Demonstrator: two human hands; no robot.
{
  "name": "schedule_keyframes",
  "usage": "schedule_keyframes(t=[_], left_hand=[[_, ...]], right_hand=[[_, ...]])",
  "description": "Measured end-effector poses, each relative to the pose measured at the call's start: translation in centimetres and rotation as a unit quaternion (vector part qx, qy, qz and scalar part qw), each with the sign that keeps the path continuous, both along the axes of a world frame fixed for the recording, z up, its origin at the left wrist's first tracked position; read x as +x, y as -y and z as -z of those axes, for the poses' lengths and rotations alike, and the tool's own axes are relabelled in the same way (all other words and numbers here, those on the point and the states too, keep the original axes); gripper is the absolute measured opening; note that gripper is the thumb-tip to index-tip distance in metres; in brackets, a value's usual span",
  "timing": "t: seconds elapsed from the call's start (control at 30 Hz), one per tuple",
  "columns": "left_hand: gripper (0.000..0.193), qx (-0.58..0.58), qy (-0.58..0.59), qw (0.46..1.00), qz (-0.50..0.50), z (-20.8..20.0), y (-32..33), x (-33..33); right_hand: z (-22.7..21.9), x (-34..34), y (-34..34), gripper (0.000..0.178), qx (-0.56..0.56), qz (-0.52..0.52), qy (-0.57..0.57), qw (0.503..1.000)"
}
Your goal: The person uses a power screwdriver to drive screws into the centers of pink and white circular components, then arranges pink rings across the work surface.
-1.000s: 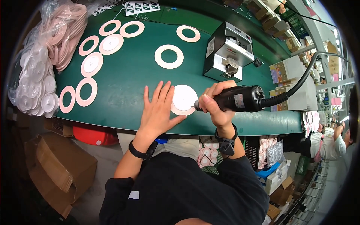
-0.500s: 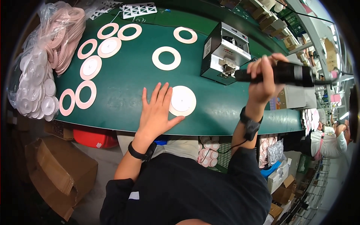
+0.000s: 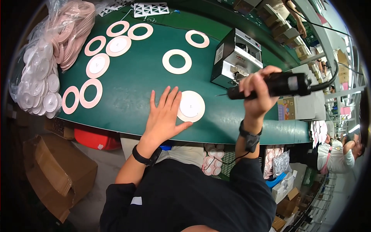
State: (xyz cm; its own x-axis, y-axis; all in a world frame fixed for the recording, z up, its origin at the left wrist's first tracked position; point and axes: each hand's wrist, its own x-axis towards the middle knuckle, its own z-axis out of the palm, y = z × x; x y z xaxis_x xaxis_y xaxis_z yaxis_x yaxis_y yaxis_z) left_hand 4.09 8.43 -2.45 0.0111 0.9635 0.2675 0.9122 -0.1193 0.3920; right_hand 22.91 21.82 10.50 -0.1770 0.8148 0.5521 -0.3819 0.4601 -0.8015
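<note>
My left hand (image 3: 163, 114) lies flat on the green worktop with its fingers spread. Its index finger and thumb touch the edge of a cream ring with a white disc (image 3: 191, 105) in its middle. A black electric screwdriver (image 3: 284, 84) is gripped in my right hand (image 3: 258, 86). Its thin bit points left, above the table between the disc and a black and silver box-shaped machine (image 3: 237, 58) that looks like a screw feeder. From the tool's rear end a cable runs to the right. Beyond the disc lies a flat cream ring (image 3: 167, 62).
Several pink rings (image 3: 91, 93) lie on the left, some with white discs (image 3: 97, 65). Plastic bags of pink rings (image 3: 73, 31) and white discs (image 3: 36, 83) stand at the far left. A cardboard box (image 3: 60, 170) is on the floor. Another person (image 3: 332, 156) is at far right.
My right hand has brought the screwdriver left and slightly down, away from the machine, and its bit now shows. The left hand stays flat at the disc. The view has shifted slightly.
</note>
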Motion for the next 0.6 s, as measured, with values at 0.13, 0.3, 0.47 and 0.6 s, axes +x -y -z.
schedule_keyframes(t=[0.13, 0.3, 0.47, 0.6], left_hand=[[0.095, 0.001, 0.003, 1.000, -0.005, 0.0, 0.2, -0.2], [0.094, 0.001, 0.012, 1.000, -0.001, 0.0, 0.2, -0.1], [0.094, 0.004, 0.015, 1.000, -0.003, 0.1, 0.3, -0.1], [0.095, 0.009, 0.014, 1.000, -0.004, 0.1, 0.2, -0.1]], right_hand=[[2.7, -2.7, 2.1, 0.028, 0.008, -0.031, 0.033, 0.999], [4.1, -3.1, 1.7, 0.028, 0.012, -0.044, 0.043, 0.998], [4.9, -3.9, 1.5, 0.027, -0.020, -0.055, 0.061, 0.996], [4.9, -4.4, 1.3, 0.027, -0.015, -0.072, 0.092, 0.993]])
